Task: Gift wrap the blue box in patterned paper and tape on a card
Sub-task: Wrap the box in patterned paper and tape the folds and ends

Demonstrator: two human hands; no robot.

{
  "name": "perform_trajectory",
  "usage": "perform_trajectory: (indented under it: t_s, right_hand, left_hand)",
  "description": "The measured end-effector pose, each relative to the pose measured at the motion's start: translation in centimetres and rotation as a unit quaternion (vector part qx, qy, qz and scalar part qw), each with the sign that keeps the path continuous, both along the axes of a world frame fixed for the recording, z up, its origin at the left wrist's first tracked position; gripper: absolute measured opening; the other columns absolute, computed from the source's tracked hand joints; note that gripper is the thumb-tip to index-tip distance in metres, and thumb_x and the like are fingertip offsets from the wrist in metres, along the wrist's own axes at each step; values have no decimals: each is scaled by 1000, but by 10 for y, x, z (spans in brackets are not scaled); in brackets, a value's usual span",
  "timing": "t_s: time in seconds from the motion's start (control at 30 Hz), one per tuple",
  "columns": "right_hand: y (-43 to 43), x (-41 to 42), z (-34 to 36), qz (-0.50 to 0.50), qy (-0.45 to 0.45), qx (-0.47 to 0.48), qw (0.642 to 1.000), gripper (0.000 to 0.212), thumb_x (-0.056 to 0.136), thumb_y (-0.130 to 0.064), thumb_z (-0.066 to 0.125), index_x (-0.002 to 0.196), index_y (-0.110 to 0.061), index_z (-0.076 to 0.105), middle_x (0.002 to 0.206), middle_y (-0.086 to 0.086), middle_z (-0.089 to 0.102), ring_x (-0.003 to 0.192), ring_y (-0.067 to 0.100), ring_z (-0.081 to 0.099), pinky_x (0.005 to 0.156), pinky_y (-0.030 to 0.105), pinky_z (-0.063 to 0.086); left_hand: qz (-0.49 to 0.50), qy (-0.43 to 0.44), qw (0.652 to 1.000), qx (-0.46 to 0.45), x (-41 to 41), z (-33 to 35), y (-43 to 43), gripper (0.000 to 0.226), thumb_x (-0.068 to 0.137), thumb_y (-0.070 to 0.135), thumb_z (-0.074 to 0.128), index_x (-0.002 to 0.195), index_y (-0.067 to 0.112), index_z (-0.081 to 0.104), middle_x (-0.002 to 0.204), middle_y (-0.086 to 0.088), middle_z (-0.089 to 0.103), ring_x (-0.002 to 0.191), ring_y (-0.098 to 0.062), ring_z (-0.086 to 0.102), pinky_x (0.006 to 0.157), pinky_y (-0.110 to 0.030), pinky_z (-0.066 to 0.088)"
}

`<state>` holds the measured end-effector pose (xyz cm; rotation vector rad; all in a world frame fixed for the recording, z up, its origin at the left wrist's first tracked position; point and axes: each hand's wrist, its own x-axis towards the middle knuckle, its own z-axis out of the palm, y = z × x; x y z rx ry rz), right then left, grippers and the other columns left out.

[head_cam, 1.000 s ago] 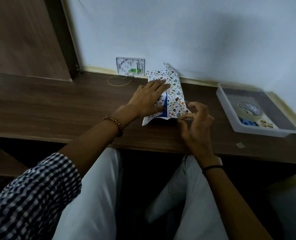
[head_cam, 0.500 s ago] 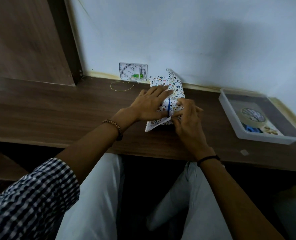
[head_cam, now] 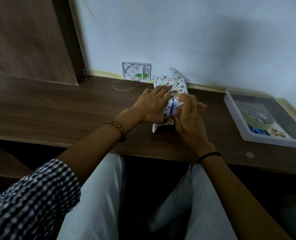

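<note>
On the desk (head_cam: 57, 110) near the wall, the left hand (head_cam: 150, 106) presses flat on the paper (head_cam: 176, 84) while the right hand (head_cam: 190, 122) pinches the opposite flap over the box (head_cam: 171, 108), a blue strip showing between them, so closing and taping that seam looks next.

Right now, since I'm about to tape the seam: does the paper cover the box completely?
No, a blue strip of the box shows between the paper edges, between the left hand and right hand.
</note>
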<state>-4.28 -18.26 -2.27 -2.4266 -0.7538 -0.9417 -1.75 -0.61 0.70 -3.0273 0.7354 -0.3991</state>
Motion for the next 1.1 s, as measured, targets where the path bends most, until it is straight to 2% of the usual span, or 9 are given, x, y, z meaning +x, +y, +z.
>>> perform_trajectory:
  t_s: [0.2,0.47,0.53,0.6,0.7,0.8,0.87,0.97,1.1]
  right_hand:
    - [-2,4,-8,-54,-42,-14,998,73,78,-20,78,135,-13,33,137,10,34,124,24,40,93,38,37]
    - [-5,-8,-7,-34,-4,63,997,74,78,-18,78,136,-11,34,144,12,34,128,22,43,96,37,42]
    - [-7,-5,-3,-9,7,84,996,80,76,-16,81,138,-12,31,145,13,31,128,24,44,99,39,45]
    - [-8,-2,0,31,26,118,992,87,75,-14,85,140,-15,27,145,15,29,129,26,46,104,32,46]
    - [-13,-4,0,47,73,208,974,91,76,-23,86,142,-11,25,145,13,31,122,20,53,93,16,50]
    - [-19,-14,-3,24,115,315,942,70,87,-30,76,137,-15,29,141,9,40,112,15,61,82,21,57]
    - [-22,-14,-6,12,111,323,940,63,90,-25,72,135,-11,31,137,8,43,102,11,64,79,23,58]
    - [-22,-12,-4,16,127,314,941,65,88,-21,74,136,-9,30,132,6,44,92,7,66,76,16,55]
    - [-20,-11,0,23,143,310,940,68,85,-15,75,136,-7,31,132,8,44,90,5,64,74,13,52]
  left_hand:
    - [-4,6,1000,-16,2,-2,1,92,85,49,68,156,19,19,165,-7,15,148,-26,20,110,-51,34]
    - [-2,5,1000,-27,4,-5,-1,95,85,42,70,158,21,14,165,-7,15,147,-26,20,109,-50,34]
    - [-11,15,998,-54,5,-6,-1,95,84,38,72,158,20,16,164,-7,16,147,-26,19,111,-49,37]
    - [-20,33,995,-94,6,-7,1,96,83,33,74,158,20,17,164,-6,16,147,-25,16,110,-49,40]
    - [-26,65,987,-142,5,-7,2,96,83,29,76,158,22,16,165,-3,10,150,-23,9,107,-48,44]
    - [-21,87,984,-151,4,-5,1,98,84,29,75,159,24,12,167,-1,4,152,-21,2,111,-51,39]
    - [-14,97,984,-149,3,-3,1,101,84,34,75,159,27,8,167,2,1,152,-20,0,109,-54,40]
    - [-9,98,985,-144,0,-1,-4,103,84,44,72,158,34,2,167,5,0,152,-20,-1,105,-54,43]
    - [17,81,977,-195,-4,-1,-13,91,86,61,62,157,30,14,165,4,15,151,-20,8,107,-58,40]
